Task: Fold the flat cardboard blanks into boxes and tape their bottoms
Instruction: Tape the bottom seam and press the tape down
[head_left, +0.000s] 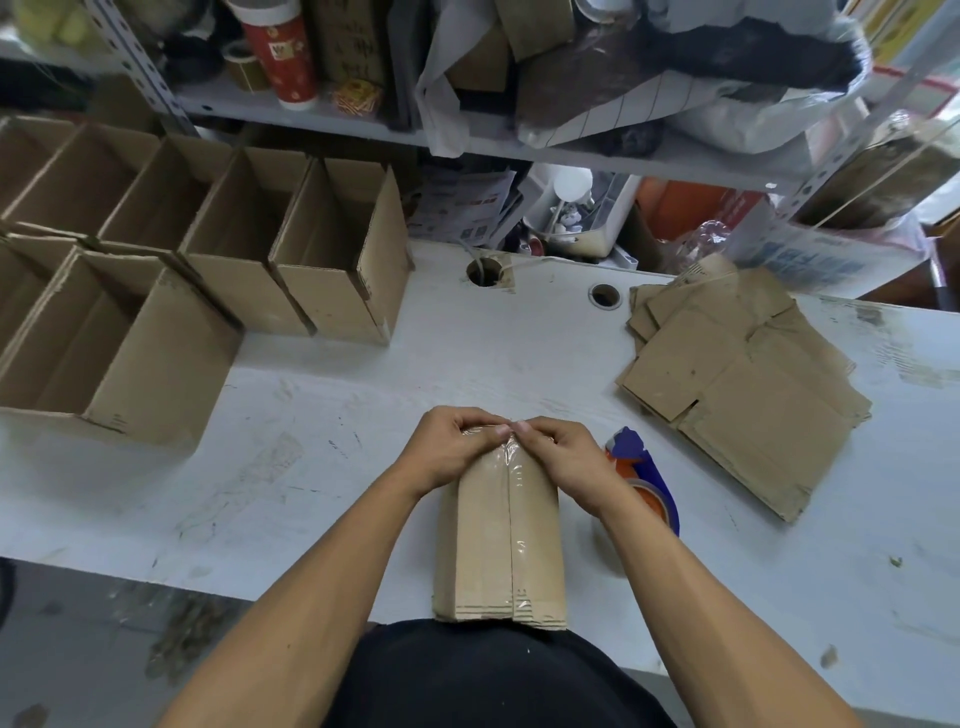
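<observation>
A folded cardboard box (498, 540) stands bottom-up on the white table (363, 415) right in front of me. Clear tape (511, 467) runs along its centre seam. My left hand (447, 447) and my right hand (561, 457) both curl over the box's far edge, thumbs meeting on the tape end there. A blue and orange tape dispenser (644, 478) lies on the table just right of my right wrist. A pile of flat cardboard blanks (737, 384) lies at the right.
Several finished open boxes (208, 260) stand in rows at the left and back left. Two cable holes (605, 296) are in the table's back. A cluttered metal shelf (519, 140) runs behind. The table's near edge is under my forearms.
</observation>
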